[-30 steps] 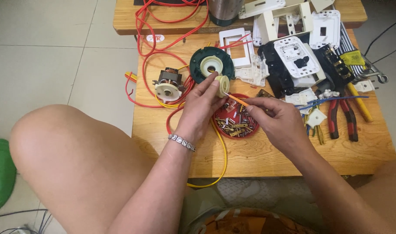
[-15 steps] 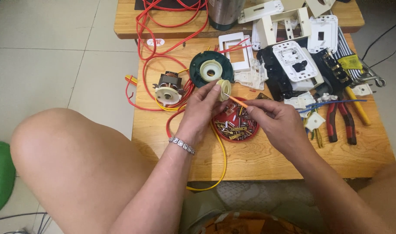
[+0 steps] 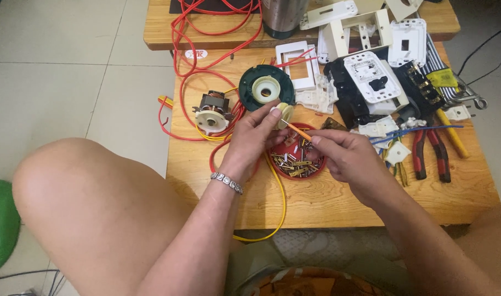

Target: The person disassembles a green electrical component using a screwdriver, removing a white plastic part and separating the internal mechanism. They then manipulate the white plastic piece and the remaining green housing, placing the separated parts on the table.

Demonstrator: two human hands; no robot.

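Note:
My left hand (image 3: 251, 138) pinches a small cream round plastic part (image 3: 284, 115) above a red dish (image 3: 299, 161) filled with several small brass pieces. My right hand (image 3: 346, 156) grips a thin orange-handled screwdriver (image 3: 297, 130), its tip against the cream part. A bracelet sits on my left wrist. Just beyond the hands lies a dark green round housing with a cream centre (image 3: 266, 88). A small electric motor (image 3: 211, 111) rests to the left of it.
Red wire (image 3: 191, 52) and a yellow wire (image 3: 279, 203) loop over the low wooden table (image 3: 338, 205). White switch plates (image 3: 371, 77), black sockets and red-handled pliers (image 3: 430, 154) crowd the right side. A steel cup (image 3: 282, 16) stands behind. My bare knee (image 3: 80, 186) is at the left.
Both hands stay together over the red dish; the screwdriver tip has shifted slightly against the cream part. The view has moved a little.

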